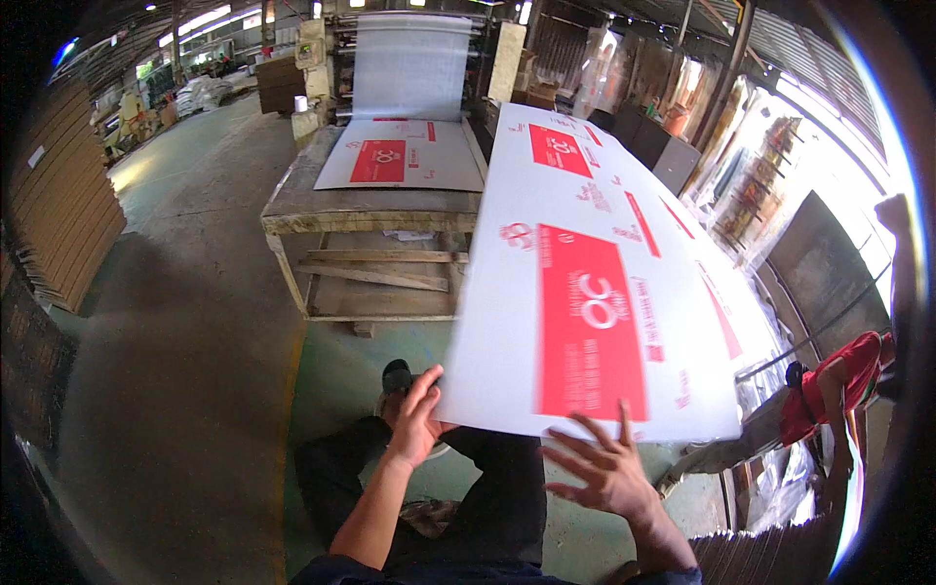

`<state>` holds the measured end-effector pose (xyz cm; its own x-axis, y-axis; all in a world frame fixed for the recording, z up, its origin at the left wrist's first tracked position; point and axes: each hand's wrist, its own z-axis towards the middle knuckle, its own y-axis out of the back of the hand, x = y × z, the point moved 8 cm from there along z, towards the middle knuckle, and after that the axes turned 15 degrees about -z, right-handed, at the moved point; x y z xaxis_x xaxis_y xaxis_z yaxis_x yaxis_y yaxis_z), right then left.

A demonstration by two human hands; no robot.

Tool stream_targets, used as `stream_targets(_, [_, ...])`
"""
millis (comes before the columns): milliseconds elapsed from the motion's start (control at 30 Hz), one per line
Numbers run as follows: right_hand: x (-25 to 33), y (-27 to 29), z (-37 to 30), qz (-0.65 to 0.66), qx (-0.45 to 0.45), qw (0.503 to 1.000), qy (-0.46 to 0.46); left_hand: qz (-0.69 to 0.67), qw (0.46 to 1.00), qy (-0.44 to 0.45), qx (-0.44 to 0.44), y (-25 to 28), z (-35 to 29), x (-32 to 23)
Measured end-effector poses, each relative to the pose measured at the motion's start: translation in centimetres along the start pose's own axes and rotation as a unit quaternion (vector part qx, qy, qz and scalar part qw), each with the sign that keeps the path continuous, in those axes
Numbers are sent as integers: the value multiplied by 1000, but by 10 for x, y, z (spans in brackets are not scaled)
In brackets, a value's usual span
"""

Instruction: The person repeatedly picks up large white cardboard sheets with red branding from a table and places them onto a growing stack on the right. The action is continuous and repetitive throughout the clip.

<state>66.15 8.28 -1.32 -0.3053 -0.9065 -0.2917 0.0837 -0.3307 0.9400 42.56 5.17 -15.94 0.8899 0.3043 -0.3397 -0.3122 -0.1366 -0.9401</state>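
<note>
On concrete workshop floor (195, 322), wooden bench (370, 210) w/ printed sheet (405, 156).

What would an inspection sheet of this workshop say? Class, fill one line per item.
Surface: wooden table holding a printed sheet.
Job's things: large white sheet with red panels, tilted, near edge at the hands.
Clutter: planks under the table.
Grips: left hand holds the sheet's near corner; right hand is open at its near edge.
Cables: nothing seen.
Surroundings: cardboard stacks at left; another person's red sleeve at right; concrete floor.
</note>
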Motion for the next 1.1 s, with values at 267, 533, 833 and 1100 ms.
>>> stream_targets(267, [-160,-85,-267,-1,-52,716,-697,283,934,-161,-146,84,-19,-149])
stream_targets(533, [4,-143,-280,298,-171,674,-654,257,902,-184,-295,222,-162,-189])
stream_targets(833, [-11,-193,-117,491,-62,661,-564,194,767,-427,-437,297,-284,-226])
stream_targets(1100, [-5,-202,-131,471,-65,716,-512,69,851,-462,-241,275,-338,-207])
